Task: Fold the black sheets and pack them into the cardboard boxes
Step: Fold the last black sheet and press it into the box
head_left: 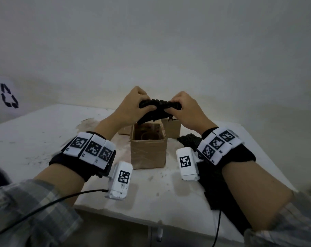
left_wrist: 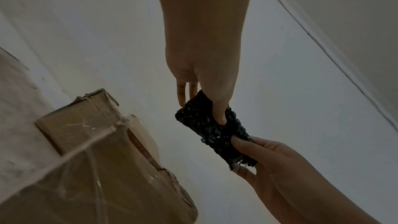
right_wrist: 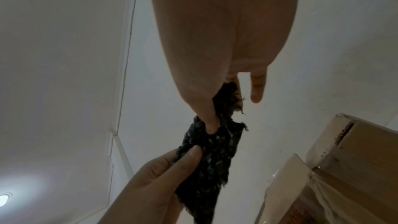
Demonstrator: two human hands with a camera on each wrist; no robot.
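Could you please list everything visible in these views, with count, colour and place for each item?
Folded black sheet: one, black and bumpy, held in the air above the open box.
Loose black sheet: one, black, on the table right of the open box, partly hidden by the right wrist.
Open cardboard box: one, brown, taped, centre of the table.
Other cardboard boxes: at least two, brown, behind the open box, mostly hidden.
Table: one, white and stained.
Recycling sign: one, black on white, far left.
Wrist units: two, black bands with white marker blocks.
Left hand: grips the folded sheet's left end.
Right hand: grips its right end.
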